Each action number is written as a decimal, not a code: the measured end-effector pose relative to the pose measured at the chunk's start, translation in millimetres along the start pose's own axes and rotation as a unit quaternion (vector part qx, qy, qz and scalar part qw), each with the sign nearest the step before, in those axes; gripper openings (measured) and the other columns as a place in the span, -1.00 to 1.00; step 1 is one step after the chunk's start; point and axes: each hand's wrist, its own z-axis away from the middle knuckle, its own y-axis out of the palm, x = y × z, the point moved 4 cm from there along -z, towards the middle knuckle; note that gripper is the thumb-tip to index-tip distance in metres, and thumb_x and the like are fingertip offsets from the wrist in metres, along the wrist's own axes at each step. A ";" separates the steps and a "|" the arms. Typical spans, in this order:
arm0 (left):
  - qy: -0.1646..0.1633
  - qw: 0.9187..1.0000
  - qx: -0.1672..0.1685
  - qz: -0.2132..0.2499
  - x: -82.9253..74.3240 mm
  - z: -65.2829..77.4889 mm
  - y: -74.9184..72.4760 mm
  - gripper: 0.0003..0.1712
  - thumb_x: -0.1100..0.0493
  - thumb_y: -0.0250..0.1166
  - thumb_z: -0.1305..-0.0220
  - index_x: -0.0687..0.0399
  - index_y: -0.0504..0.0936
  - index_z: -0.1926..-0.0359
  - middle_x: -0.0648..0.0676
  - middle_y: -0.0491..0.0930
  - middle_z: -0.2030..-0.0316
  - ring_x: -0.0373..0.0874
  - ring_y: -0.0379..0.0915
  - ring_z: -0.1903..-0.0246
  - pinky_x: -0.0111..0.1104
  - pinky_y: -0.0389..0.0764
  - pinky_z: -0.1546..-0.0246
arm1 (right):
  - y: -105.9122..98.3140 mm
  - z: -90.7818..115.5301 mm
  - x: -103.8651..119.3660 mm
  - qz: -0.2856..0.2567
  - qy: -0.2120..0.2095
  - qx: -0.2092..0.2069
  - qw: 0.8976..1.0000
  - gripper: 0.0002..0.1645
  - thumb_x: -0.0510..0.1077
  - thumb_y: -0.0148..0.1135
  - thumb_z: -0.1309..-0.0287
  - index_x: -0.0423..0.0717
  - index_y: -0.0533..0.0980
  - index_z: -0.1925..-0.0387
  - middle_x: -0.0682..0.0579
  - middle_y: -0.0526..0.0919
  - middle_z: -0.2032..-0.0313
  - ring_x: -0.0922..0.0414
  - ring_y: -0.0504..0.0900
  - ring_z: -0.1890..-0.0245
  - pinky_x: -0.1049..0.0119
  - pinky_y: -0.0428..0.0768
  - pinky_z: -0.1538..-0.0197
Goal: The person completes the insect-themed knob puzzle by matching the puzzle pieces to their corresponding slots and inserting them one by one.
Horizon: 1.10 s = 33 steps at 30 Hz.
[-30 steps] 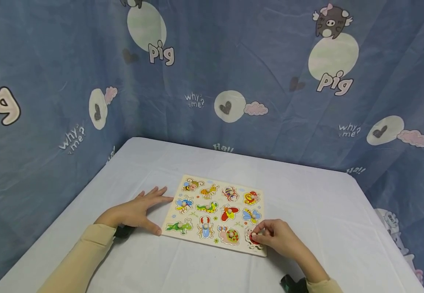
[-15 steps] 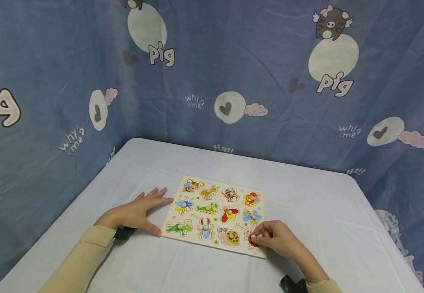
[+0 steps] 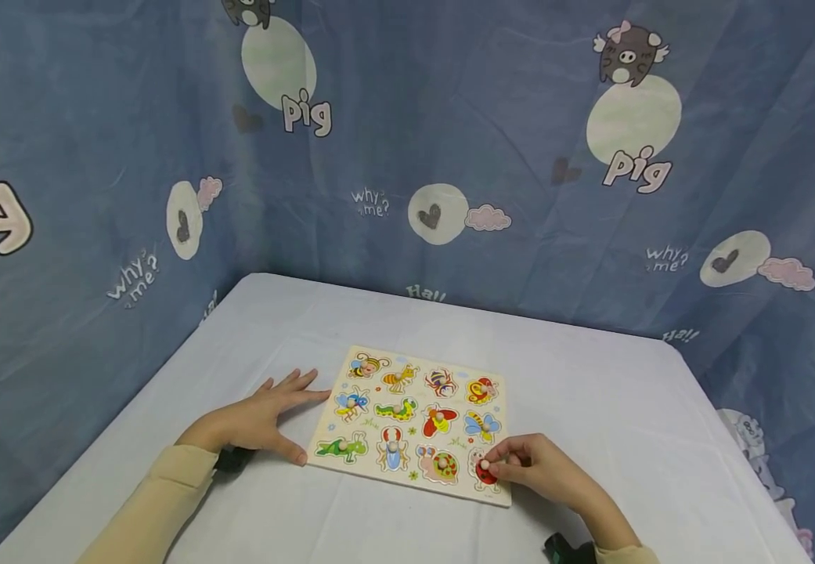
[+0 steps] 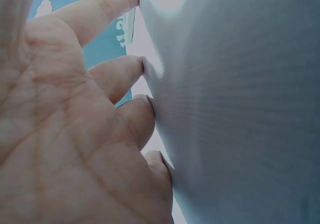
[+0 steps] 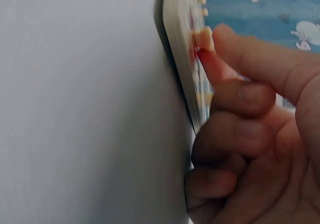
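A wooden peg puzzle board [image 3: 407, 423] with several insect pieces lies on the table, its pieces set in their cutouts. At its lower right corner is the red ladybug puzzle piece [image 3: 483, 475]. My right hand [image 3: 544, 470] has thumb and index fingertip at that piece's wooden knob [image 5: 205, 38], the other fingers curled. The knob shows just beyond the thumb tip in the right wrist view. My left hand [image 3: 255, 419] spreads its fingers beside the board's left edge, with index fingertip and thumb at the edge. Its fingertips [image 4: 135, 64] rest on the white cloth.
The table has a white cloth [image 3: 351, 309]. A blue curtain [image 3: 351, 172] printed with pigs hangs behind it and along the left. Dark wrist devices sit below both hands, the right one [image 3: 565, 548] near the bottom edge.
The ladybug piece, covered more by my right fingers before, now shows its knob and lies level in its cutout. My left hand stays on the board's edge. The head view has tilted slightly.
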 end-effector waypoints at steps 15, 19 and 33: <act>0.004 1.000 -0.001 -0.008 -1.3 -6.7 -1.8 0.28 -0.27 0.75 0.15 -0.11 0.40 -0.61 0.33 -0.05 -0.72 0.46 -0.35 -0.70 0.51 -0.37 -0.57 | -9.5 -2.7 -7.7 -0.005 0.010 -0.003 1.000 -0.75 -0.04 0.39 -0.42 -0.16 0.72 0.09 0.19 0.44 0.53 0.35 0.39 0.51 0.49 0.37 0.41; 0.011 1.000 0.001 -0.002 -3.2 -5.6 -2.4 0.29 -0.24 0.76 0.14 -0.07 0.40 -0.61 0.35 -0.05 -0.71 0.48 -0.36 -0.69 0.52 -0.37 -0.55 | -7.9 -2.2 -6.3 -0.014 0.008 0.002 1.000 -0.75 -0.06 0.39 -0.42 -0.18 0.71 0.09 0.18 0.45 0.51 0.34 0.40 0.51 0.48 0.37 0.42; 0.009 1.000 -0.001 0.004 -8.1 -5.6 -3.8 0.27 -0.20 0.77 0.13 -0.07 0.40 -0.60 0.35 -0.04 -0.71 0.47 -0.36 -0.70 0.52 -0.38 -0.56 | -9.7 -1.2 -4.5 -0.020 -0.007 0.018 1.000 -0.77 -0.11 0.36 -0.44 -0.21 0.72 0.07 0.15 0.49 0.45 0.34 0.43 0.46 0.50 0.41 0.40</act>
